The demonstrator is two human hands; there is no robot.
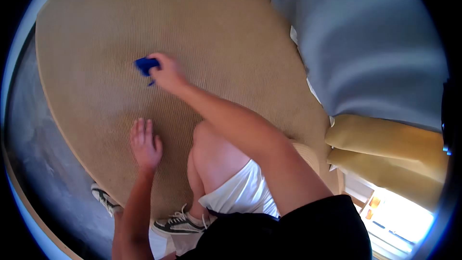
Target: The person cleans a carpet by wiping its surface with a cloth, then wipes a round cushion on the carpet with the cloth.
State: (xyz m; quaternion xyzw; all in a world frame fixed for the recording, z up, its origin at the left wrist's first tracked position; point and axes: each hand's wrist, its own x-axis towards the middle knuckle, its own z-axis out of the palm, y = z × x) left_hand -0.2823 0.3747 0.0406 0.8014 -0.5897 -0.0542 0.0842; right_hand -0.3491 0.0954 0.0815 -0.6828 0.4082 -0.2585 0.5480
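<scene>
My right hand [168, 72] is closed around a dark blue object [146, 66] above the ribbed tan surface [106, 29]. The object looks soft, perhaps cloth, and a thin blue end hangs below it; its full shape is too blurred to tell. Nearer to me, my left hand [146, 145] lies palm down on the same surface, fingers stretched out, holding nothing.
Grey-blue fabric [365, 48] drapes along the right side. Below it are yellow cushion-like pieces [385, 139] and a bright shelf or window area [394, 212]. My bent leg [219, 163] and a sneaker [180, 222] are near the bottom. A dark grey floor [43, 154] runs along the left.
</scene>
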